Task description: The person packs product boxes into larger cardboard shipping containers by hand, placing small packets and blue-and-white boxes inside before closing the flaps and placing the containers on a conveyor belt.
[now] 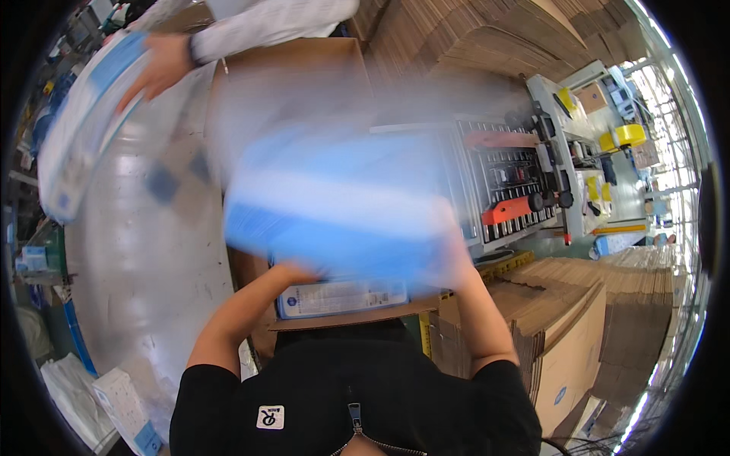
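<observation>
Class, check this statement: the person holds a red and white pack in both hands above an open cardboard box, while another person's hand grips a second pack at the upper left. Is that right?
Not quite. The pack is blue and white, not red and white, as the head view shows despite the blur. The rest stands: the left hand and right hand hold it above the open box, and another person's hand grips a second pack at the upper left.

Black short-sleeved zip top (small white square logo patch on the chest), forearms bare.

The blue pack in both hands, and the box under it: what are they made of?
Blue-and-white pack: looks like glossy plastic film wrap, judging by its sheen, though motion blur leaves that open. Open box beneath: brown corrugated cardboard, matte, with raw flap edges like the flattened cartons alongside.
</observation>
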Tool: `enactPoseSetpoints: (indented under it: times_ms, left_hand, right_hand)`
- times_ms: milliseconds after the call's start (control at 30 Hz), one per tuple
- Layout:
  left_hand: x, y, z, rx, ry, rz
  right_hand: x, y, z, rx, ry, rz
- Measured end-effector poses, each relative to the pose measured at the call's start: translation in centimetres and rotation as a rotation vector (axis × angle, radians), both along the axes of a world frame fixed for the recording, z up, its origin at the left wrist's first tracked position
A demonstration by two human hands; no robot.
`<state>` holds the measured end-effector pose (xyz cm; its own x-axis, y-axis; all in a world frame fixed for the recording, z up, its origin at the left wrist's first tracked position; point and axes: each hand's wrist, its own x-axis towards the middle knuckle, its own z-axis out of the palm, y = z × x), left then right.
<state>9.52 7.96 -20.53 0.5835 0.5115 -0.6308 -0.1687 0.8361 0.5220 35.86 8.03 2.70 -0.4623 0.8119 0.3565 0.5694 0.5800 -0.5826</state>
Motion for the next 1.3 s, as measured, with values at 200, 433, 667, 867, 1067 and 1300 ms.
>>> enactPoseSetpoints:
  times_ms: [200, 433, 667, 867, 1067, 1300]
  left_hand:
    - [-4.3, -1.3, 5.1, 1.83, 0.889, -0.321]
    - [-4.6, -5.9, -7.1, 0.63, 0.935, 0.362]
    - [-4.2, -3.4, 2.9, 0.48, 0.665, 0.144]
    - [-1.8, -0.9, 10.4, 1.369, 0.722, -0.215]
    - [6.4, 7.2, 12.3, 1.652, 1.019, -1.316]
    - [4.3, 5.8, 8.9, 1.814, 0.996, -0.918]
  right_hand:
    - [0.0, 1.9, -13.7, -0.515, -0.996, -0.077]
    - [5.6, 2.5, 1.0, -0.74, -0.471, -0.801]
    - [6.4, 0.2, -16.1, -1.072, -0.386, -0.14]
    - [10.1, -5.0, -12.3, -1.066, -0.46, 0.562]
    - [9.8, -0.3, -12.0, -0.301, -0.713, -0.461]
    - [11.3, -3.4, -23.3, -0.627, 0.63, -0.798]
